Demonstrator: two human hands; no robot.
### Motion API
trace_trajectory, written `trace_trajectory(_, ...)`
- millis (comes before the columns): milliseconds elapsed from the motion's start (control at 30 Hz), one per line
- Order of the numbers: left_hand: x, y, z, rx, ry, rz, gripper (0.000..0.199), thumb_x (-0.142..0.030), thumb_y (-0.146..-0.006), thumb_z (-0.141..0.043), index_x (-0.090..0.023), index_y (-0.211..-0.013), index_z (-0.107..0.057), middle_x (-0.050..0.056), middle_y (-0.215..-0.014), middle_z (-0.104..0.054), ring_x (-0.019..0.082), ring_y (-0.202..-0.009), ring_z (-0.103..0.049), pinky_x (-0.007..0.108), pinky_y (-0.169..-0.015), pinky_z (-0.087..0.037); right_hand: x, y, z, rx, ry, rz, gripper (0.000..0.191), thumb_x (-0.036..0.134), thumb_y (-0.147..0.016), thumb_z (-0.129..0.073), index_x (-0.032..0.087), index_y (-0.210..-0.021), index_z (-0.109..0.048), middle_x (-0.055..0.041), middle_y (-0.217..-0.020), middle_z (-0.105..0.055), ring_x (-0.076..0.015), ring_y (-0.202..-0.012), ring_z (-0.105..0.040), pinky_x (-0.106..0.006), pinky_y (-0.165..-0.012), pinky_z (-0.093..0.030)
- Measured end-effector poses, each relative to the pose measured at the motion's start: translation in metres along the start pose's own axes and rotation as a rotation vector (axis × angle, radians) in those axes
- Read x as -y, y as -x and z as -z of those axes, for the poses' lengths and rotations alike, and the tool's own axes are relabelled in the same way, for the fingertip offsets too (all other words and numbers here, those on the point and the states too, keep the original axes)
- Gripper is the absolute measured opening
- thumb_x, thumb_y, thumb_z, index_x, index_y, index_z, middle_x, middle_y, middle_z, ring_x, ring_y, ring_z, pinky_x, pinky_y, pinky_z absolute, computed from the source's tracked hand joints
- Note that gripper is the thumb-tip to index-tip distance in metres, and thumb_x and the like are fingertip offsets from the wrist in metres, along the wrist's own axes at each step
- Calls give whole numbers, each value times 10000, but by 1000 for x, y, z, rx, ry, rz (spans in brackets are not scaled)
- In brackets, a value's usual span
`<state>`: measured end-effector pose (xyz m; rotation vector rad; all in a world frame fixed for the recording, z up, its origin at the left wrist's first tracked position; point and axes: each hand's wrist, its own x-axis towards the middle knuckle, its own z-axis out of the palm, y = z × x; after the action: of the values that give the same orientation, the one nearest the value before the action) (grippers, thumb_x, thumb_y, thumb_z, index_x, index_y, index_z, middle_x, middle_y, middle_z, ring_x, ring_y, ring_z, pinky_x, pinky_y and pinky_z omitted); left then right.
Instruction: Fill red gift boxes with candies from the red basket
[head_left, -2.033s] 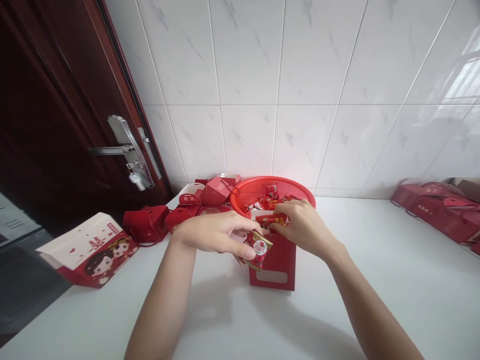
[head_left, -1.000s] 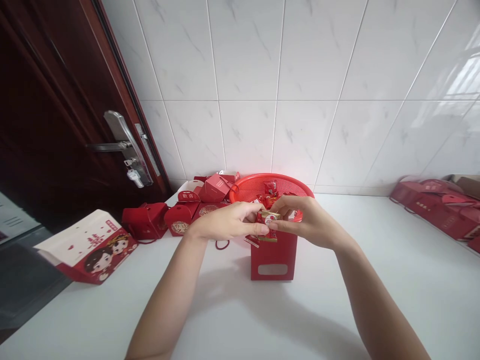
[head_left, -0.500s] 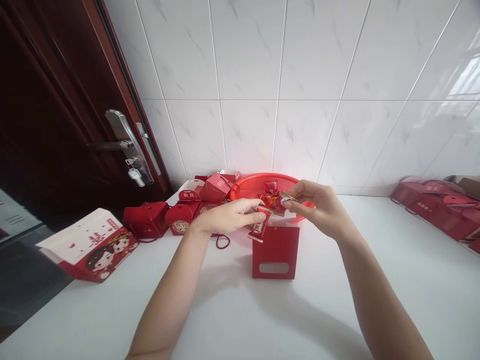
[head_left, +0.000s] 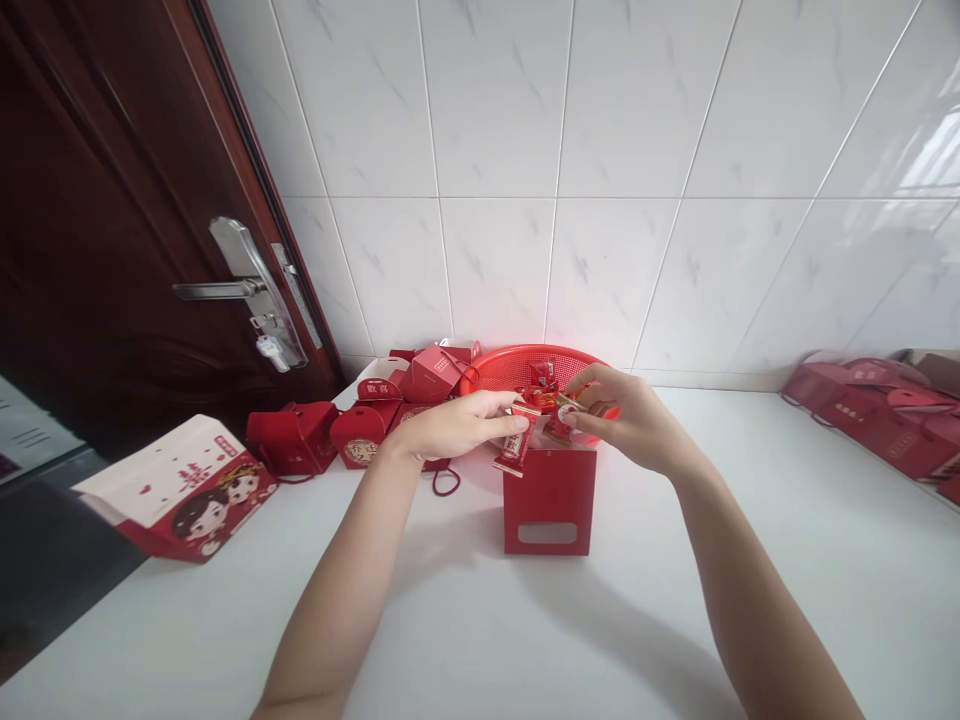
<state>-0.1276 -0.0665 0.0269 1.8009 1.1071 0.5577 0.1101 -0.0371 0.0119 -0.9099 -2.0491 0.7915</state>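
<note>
My left hand [head_left: 465, 424] is closed on a red wrapped candy [head_left: 517, 446], pinched between thumb and fingers over the left part of a red paper box's top. That red paper box [head_left: 549, 505] stands upright on the white table, a pale oval window low on its front. My right hand [head_left: 626, 415] pinches a red and gold candy packet [head_left: 561, 418] above the box's back right. Behind both hands sits a red mesh basket [head_left: 510, 368] with several red wrapped sweets [head_left: 541, 375]. The box's inside is hidden from me.
On the left, a white and red box [head_left: 199, 490] with cartoon figures stands near the table edge. Several folded red gift boxes [head_left: 367, 430] cluster beside the basket. More red boxes [head_left: 885, 410] lie far right. A tiled wall [head_left: 495, 260] rises behind; a dark door [head_left: 112, 200] is at left.
The candy in my left hand has tilted slightly, showing more of its printed front. My right hand has shifted a little left and down, its packet now more upright.
</note>
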Motion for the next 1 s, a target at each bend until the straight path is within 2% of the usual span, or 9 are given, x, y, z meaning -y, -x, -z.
trace_trajectory(67, 0, 0, 0, 5, 13, -1, 407, -531, -907, -603, -154, -1057, -637, 38, -932, -668, 169, -821, -596, 318, -774, -446, 0, 0, -2, 70, 45, -16, 124, 281, -861, -630, 217, -966, -617, 9, -710, -686, -169, -661, -630, -311, -647, -492)
trace_trajectory(233, 3, -2, 2, 5, 25, -3, 412, -530, -902, -612, -145, -1050, -634, 47, -935, -670, 171, -831, -602, 328, -788, -452, 2, -1, -8, 169, 135, 27, 104, 211, -864, -583, 210, -830, -681, -25, -838, -721, -164, -727, -618, -301, -650, -455)
trace_trajectory(433, 5, -4, 2, 7, 67, 3, 400, -554, -874, -642, -165, -954, -590, 32, -904, -664, 166, -803, -603, 325, -777, -453, 0, 0, -9, 258, 227, -17, 160, 217, -878, -574, 202, -849, -731, -34, -772, -720, -167, -689, -582, -310, -633, -440)
trace_trajectory(667, 7, -6, 2, 13, 104, 2, 374, -530, -872, -657, -168, -942, -595, 20, -887, -661, 183, -847, -629, 336, -809, -456, 2, 1, -9, 208, 179, 23, 186, 301, -912, -593, 212, -821, -729, -19, -768, -710, -154, -675, -579, -276, -593, -413)
trace_trajectory(833, 1, -5, -2, -14, 42, 7, 419, -550, -886, -634, -156, -1029, -644, 29, -901, -674, 170, -822, -615, 329, -803, -457, 9, 2, -11, 125, 99, 68, 335, 448, -965, -538, 199, -822, -711, -30, -760, -696, -149, -653, -566, -279, -592, -420)
trace_trajectory(1000, -2, -3, -5, 2, 32, -8, 398, -556, -892, -625, -181, -1020, -660, 22, -929, -694, 174, -864, -628, 318, -843, -456, 15, 5, -18, 85, 33, 70, 268, 470, -927, -625, 217, -1002, -675, -9, -787, -724, -161, -694, -626, -284, -627, -440)
